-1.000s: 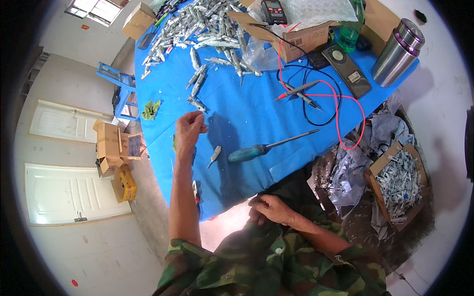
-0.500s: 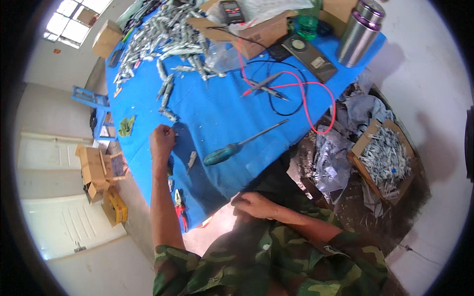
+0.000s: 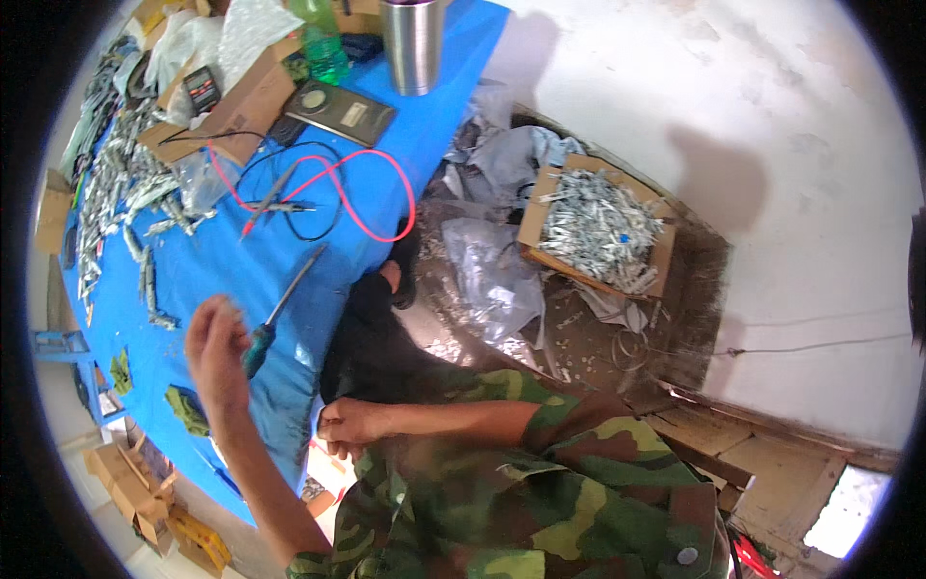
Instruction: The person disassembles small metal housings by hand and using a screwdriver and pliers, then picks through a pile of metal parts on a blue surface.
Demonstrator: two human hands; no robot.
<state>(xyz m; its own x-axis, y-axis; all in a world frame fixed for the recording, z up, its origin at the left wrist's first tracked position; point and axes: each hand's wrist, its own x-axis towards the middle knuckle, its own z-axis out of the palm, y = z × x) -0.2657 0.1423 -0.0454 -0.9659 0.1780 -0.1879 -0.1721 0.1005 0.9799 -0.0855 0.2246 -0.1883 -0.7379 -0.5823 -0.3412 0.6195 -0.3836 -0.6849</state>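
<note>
My left hand is raised over the blue cloth with its fingers curled together, slightly blurred. A small pale bit shows at its fingertips, too smeared to name. Just beside the fingers lies a screwdriver with a teal handle, partly covered by the hand, its shaft pointing away to the right. My right hand rests low in front of my body near the table edge, fingers curled in; whatever it may hold is hidden. Slim silver-grey pieces form a line on the cloth beyond my left hand.
A heap of silver-grey pieces covers the far left. Test leads, a flat dark device and a steel flask occupy the far side. A carton of pale scraps stands right, beside a plastic bag. Green gloves lie left.
The view has swung right, so the table sits further left. My left hand has lifted from the cloth and come close to the screwdriver handle. My right hand stays low and curled.
</note>
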